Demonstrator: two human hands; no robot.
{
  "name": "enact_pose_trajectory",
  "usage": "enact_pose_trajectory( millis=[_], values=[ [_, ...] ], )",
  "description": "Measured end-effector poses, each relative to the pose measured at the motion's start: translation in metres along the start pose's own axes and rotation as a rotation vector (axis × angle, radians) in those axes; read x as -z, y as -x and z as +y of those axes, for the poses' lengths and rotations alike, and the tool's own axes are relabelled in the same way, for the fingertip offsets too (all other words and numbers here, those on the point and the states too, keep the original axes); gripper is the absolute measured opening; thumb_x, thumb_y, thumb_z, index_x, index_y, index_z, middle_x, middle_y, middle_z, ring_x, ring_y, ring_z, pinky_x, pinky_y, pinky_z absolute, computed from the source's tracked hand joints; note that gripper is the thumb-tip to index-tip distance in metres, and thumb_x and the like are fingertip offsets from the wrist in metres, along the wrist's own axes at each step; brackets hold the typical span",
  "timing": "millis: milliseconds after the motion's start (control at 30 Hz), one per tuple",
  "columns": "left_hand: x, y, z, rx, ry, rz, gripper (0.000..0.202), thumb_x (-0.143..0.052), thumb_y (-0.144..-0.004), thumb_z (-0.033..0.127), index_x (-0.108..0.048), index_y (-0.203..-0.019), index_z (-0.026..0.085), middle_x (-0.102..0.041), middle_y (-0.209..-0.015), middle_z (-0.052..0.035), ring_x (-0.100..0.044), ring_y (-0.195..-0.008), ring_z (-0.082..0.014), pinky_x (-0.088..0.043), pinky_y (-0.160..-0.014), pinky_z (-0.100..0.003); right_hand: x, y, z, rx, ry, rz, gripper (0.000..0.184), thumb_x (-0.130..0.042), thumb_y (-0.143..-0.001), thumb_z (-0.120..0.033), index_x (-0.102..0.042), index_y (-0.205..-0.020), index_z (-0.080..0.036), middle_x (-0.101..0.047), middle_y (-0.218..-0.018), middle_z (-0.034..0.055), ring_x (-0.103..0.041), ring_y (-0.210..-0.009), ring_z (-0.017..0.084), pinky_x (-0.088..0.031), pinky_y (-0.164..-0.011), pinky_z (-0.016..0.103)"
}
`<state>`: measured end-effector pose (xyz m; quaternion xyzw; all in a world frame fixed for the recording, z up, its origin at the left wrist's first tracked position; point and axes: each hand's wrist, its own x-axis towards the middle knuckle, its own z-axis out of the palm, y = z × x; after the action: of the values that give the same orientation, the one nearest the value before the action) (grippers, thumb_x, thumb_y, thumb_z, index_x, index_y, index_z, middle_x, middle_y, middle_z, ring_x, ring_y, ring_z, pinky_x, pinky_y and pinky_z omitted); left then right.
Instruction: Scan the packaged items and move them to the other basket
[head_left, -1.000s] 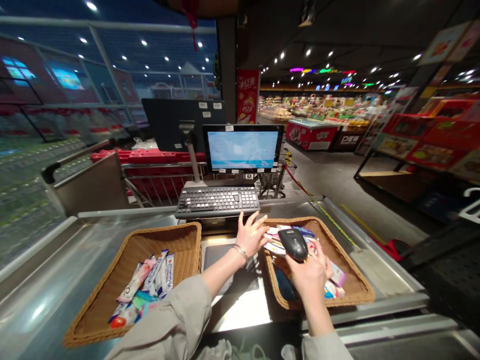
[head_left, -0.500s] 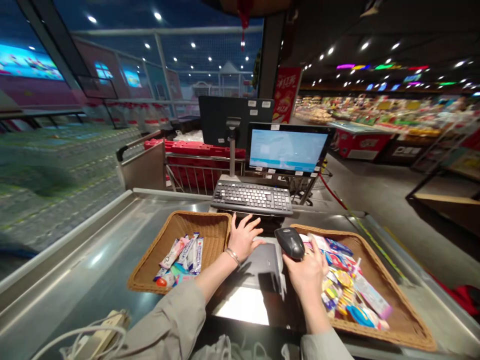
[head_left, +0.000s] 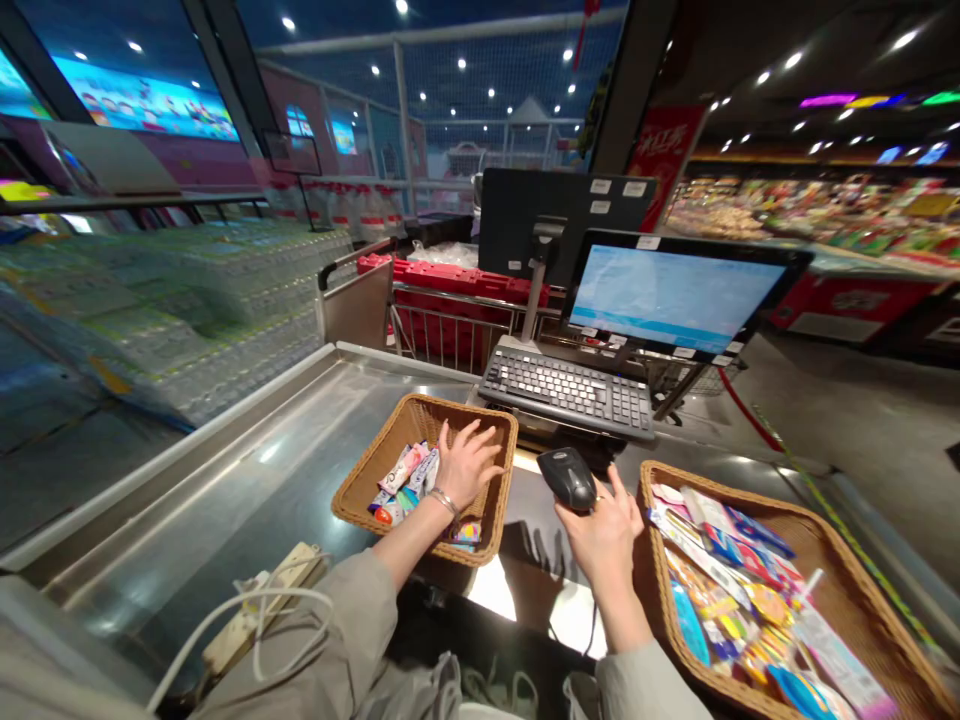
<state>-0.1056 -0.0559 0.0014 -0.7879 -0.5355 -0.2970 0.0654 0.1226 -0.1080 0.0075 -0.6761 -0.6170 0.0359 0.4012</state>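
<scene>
My right hand (head_left: pixel 606 528) grips a black handheld barcode scanner (head_left: pixel 568 477) above the counter between two wicker baskets. My left hand (head_left: pixel 465 465) hovers with fingers spread over the left basket (head_left: pixel 362 478), which holds several small snack packets (head_left: pixel 406 476). One colourful packet (head_left: pixel 466 532) lies in the basket just under the left wrist. The right basket (head_left: pixel 840 535) is full of several colourful snack packets (head_left: pixel 720 580) and lies right of my right hand.
A keyboard (head_left: pixel 570 392) and a lit checkout screen (head_left: pixel 671 298) stand behind the baskets on the steel counter (head_left: pixel 247 480). A power strip with white cable (head_left: pixel 255 615) lies at the near left. Red shopping carts (head_left: pixel 457 310) stand beyond the counter; shop shelves are at far right.
My left hand has moved left, from the right basket across the counter to over the left basket. The right hand with the scanner shifted left too, and my view turned left.
</scene>
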Motion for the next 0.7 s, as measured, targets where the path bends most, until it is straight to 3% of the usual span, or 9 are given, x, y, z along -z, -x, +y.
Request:
enact_pose_trajectory(
  millis=[300, 700],
  values=[
    [0.016, 0.028, -0.045, 0.122, -0.086, -0.071, 0.021, -0.067, -0.087, 0.038, -0.073, -0.107, 0.033, -0.064, -0.134, -0.0030, -0.047, -0.135, -0.0304, -0.009, -0.117, -0.069, -0.015, 0.006, -0.021, 0.078, -0.028, -0.115, 0.040, -0.055, -0.072, -0.044, -0.070, -0.101, -0.021, -0.070, -0.117, 0.0083, -0.035, -0.140, 0.030, -0.017, -0.112, 0.052],
    [0.009, 0.054, -0.079, 0.199, -0.126, -0.204, 0.025, -0.071, -0.083, 0.042, -0.072, -0.107, 0.035, -0.062, -0.137, -0.0003, -0.045, -0.136, -0.0302, -0.004, -0.117, -0.068, -0.029, 0.009, -0.032, 0.090, -0.029, -0.191, 0.032, -0.055, -0.073, -0.042, -0.071, -0.092, -0.023, -0.070, -0.116, 0.0080, -0.036, -0.138, 0.031, -0.017, -0.111, 0.054]
  ],
)
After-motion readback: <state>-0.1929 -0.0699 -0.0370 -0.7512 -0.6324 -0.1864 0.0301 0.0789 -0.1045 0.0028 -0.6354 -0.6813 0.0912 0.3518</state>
